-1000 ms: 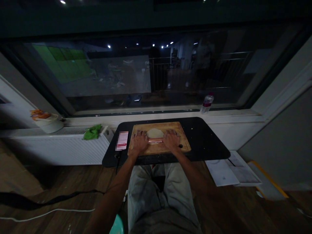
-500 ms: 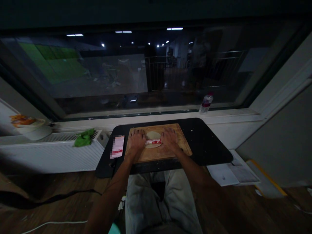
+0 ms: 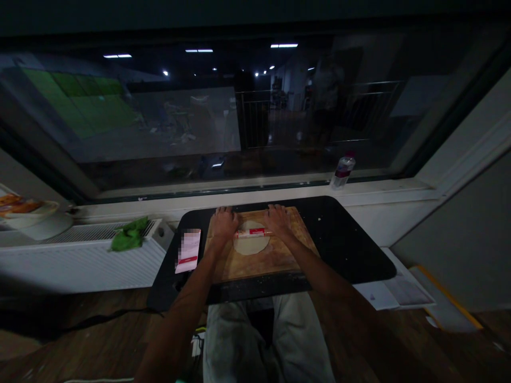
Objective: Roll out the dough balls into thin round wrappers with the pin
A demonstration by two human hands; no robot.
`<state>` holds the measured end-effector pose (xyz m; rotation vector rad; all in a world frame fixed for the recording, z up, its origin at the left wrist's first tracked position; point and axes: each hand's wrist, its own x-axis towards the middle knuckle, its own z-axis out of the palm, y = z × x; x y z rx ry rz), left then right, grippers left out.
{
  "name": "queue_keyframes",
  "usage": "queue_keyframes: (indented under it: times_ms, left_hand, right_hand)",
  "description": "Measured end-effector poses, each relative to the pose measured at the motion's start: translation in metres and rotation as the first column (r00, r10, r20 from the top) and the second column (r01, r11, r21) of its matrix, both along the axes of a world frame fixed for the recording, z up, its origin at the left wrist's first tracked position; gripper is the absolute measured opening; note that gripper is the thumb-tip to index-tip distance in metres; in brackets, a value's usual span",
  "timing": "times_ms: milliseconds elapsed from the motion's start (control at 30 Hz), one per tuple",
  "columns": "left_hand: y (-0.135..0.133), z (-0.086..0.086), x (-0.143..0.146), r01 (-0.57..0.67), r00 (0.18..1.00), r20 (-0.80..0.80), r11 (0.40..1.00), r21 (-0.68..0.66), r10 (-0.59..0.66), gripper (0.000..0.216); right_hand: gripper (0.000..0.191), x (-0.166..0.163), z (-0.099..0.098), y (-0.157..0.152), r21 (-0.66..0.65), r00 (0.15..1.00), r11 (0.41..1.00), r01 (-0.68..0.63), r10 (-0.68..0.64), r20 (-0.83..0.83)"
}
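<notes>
A flat round of dough (image 3: pixel 250 246) lies on a wooden cutting board (image 3: pixel 275 263). Across its far half rests a rolling pin (image 3: pixel 253 232), its middle covered by a red and white label. My left hand (image 3: pixel 224 222) is over the pin's left end, fingers curled forward towards the board's far edge. At the other end, my right hand (image 3: pixel 278 218) rests on the pin in the same way. Both palms hide the pin's ends. The near half of the dough shows uncovered.
The board sits on a black table (image 3: pixel 351 255). A phone (image 3: pixel 189 251) with a lit screen lies left of the board. A green cloth (image 3: pixel 130 234) hangs on the radiator (image 3: pixel 107 266). On the windowsill stands a bottle (image 3: pixel 342 170); a white bowl (image 3: pixel 40 226) is at far left.
Both hands have pushed the rolling pin away from me, from the dough's middle or near part to its far half. The view has shifted slightly.
</notes>
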<state>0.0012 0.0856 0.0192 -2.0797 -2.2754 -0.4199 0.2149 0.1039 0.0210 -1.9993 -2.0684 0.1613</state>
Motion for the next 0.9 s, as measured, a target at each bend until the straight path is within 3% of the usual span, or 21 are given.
queue_keyframes:
  times_ms: [167,367,900]
  left_hand:
    - [0.009,-0.001,-0.003,-0.004,1.0,0.004,1.0,0.0,0.004,0.04]
    - [0.002,0.001,-0.001,-0.014,1.0,-0.005,0.999,-0.04,0.014,0.039]
    - [-0.021,0.007,0.007,-0.045,0.998,-0.05,0.982,-0.182,0.037,0.051]
  right_hand:
    - [0.044,-0.002,0.003,0.005,0.022,1.0,0.999,0.023,-0.023,-0.002]
    - [0.042,-0.002,0.005,-0.005,-0.025,0.999,1.0,0.008,-0.006,0.052]
    - [0.066,0.0,-0.021,-0.044,0.015,0.997,1.0,0.004,-0.005,0.075]
